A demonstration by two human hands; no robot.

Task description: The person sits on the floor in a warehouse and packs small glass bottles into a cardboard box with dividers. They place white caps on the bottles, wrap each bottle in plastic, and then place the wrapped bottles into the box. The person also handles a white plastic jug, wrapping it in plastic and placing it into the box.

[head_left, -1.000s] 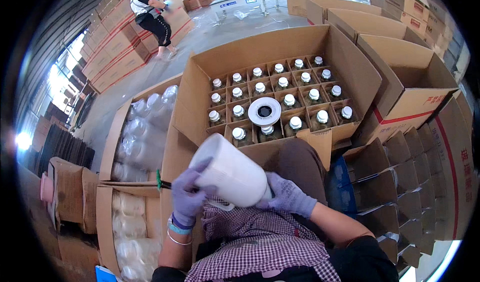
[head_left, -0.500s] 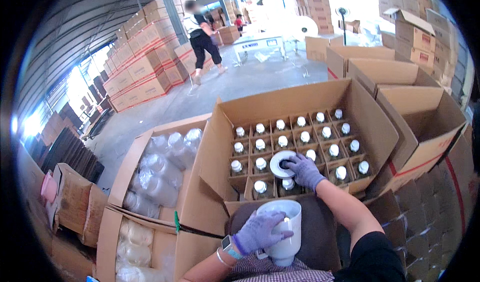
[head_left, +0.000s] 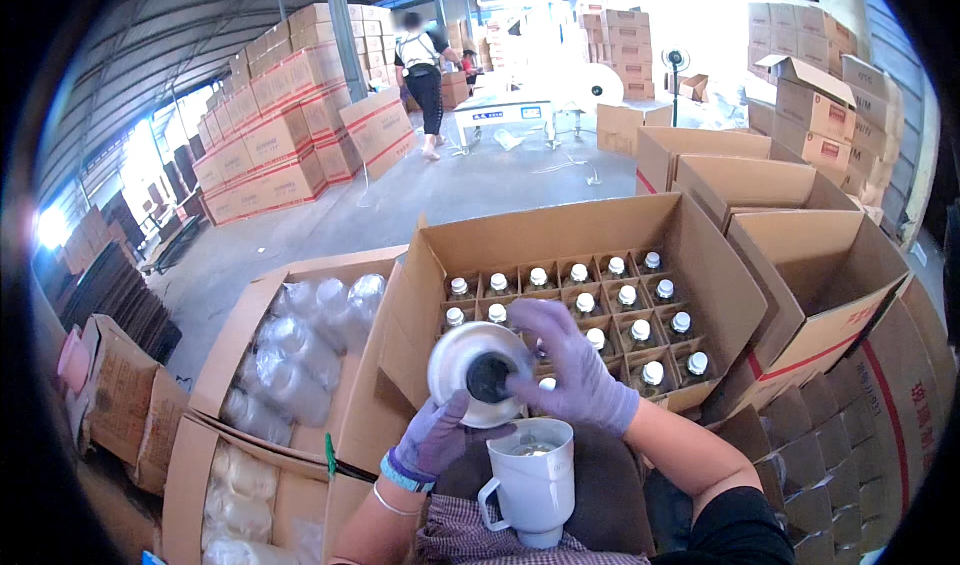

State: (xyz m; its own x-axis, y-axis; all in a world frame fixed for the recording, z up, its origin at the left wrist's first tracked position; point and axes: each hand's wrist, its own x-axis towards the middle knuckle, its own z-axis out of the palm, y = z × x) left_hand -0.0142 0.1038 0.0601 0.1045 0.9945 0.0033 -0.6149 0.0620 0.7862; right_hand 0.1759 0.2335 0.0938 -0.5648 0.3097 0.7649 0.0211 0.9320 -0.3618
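Left fingers (head_left: 453, 409) clamped on round white, dark-centred lid (head_left: 484, 373) — for steadiness, I judge; right fingers (head_left: 541, 317) apart beside its centre. Below: white handled jug (head_left: 536, 480), upright on my lap.

Dark-trousered lap (head_left: 612, 490) with a checked apron (head_left: 455, 525), and on it an upright white handled jug (head_left: 538, 480).

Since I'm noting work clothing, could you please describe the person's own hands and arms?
The left hand and right hand wear light purple gloves. On the left are a blue wristband and a thin pale bangle; on the right, a short black sleeve.
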